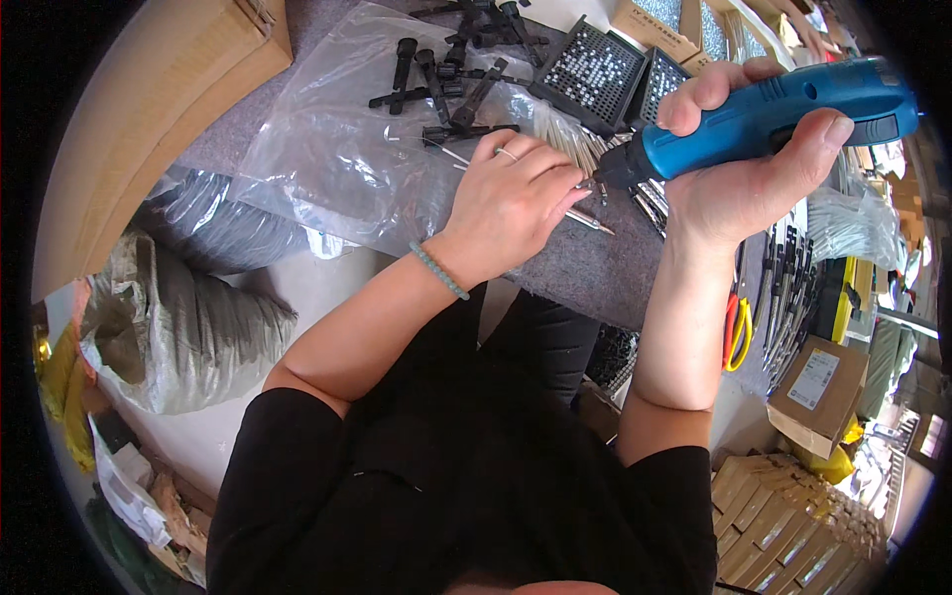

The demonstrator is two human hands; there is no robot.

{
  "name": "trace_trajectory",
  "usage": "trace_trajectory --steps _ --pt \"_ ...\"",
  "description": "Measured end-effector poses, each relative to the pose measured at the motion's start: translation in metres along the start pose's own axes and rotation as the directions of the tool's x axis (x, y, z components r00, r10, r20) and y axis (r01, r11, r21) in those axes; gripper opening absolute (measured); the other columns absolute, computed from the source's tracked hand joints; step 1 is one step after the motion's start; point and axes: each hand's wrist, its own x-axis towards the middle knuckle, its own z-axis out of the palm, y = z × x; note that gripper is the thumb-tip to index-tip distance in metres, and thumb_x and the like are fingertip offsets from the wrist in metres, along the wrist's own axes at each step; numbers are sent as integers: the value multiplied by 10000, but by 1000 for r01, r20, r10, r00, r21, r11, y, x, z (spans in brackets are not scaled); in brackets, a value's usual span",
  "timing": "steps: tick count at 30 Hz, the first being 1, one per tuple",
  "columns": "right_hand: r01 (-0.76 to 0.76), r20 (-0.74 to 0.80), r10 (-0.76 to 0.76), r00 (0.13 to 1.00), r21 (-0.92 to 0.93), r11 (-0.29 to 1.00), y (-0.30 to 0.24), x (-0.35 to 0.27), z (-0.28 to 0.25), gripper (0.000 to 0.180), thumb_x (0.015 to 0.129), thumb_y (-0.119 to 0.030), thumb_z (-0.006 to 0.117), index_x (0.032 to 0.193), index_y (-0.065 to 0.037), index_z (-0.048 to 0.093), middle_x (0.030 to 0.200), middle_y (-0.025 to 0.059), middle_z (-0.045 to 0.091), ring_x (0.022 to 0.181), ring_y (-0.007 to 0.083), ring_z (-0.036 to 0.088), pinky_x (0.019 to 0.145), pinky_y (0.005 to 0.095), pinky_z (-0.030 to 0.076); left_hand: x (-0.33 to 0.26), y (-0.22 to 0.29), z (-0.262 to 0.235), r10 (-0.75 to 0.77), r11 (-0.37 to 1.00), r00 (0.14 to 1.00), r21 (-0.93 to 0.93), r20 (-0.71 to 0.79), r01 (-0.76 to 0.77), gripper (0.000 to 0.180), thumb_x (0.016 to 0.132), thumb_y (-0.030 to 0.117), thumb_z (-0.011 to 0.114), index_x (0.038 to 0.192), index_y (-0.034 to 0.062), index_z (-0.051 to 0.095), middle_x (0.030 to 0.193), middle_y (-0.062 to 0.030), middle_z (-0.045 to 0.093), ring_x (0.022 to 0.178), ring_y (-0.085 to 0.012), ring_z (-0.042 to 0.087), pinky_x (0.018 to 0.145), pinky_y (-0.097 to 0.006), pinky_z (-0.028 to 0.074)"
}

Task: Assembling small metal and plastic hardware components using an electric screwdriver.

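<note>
Driver [773, 114] in right hand [754, 178]: blue powered screwdriver, fingers wrapped tight round the body, index up near the top, thumb on the rear. Black nose points left and down, tip meeting the left hand [511, 198] at the workpiece.

Left hand lies palm-down on grey mat [595, 268], fingers curled narrow over a small metal part; a thin rod [590, 220] pokes out from under it to the right. Exact grip under the fingers can't tell, hidden by the knuckles.

Handling, my guess: driver is rigid plastic, moderate wt, non-slip enough; best held mid-body as now, w/ wrist in line so the bit doesn't skate. Rod looks stiff, light, smooth metal, likely to roll or spin under torque, so pin it close to the bit, not at the far end.

Nearby: clear bag [337, 159] w/ black plastic parts [446, 74] behind the left hand; black grid trays [595, 69] behind the driver tip; orange-handled scissors [736, 332] by the right forearm.
</note>
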Motion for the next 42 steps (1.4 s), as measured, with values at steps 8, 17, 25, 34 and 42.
trace_trajectory --steps 8,17,25,34,42 --pt "-13 149 -27 989 263 965 7 3 -19 666 788 -676 456 974 -41 532 694 121 532 536 204 496 498 300 422 7 5 1 -29 998 1000 -57 -3 29 186 727 143 687 874 50 625 889 -54 597 870 -244 552 825 -371 405" --pt "6 90 -12 996 71 997 -5 -6 -43 659 781 -660 482 975 -32 532 702 121 542 555 194 513 501 290 432 0 2 1 134 990 963 19 232 -142 170 707 146 686 849 63 649 894 -40 594 879 -214 550 786 -350 424" --pt "-1 14 2 1000 -103 995 9 -18 -36 652 798 -648 469 952 -15 485 642 135 511 507 205 520 465 294 438 0 0 9 32 999 965 21 259 -38 200 723 128 671 911 65 646 909 -51 570 872 -233 543 766 -352 429" --pt "32 29 -29 999 -118 993 19 -18 -42 655 811 -660 428 931 -19 484 638 125 515 505 199 521 459 290 435 3 3 9 -9 997 959 79 282 -14 206 722 139 675 913 67 650 921 -51 570 873 -234 540 778 -353 430" --pt "36 40 -30 999 -161 986 18 -18 -37 677 802 -680 421 923 -16 476 643 115 519 507 188 530 458 275 438 2 0 10 -1 998 957 58 290 -17 199 719 138 676 906 75 652 910 -49 566 863 -234 536 775 -352 426"
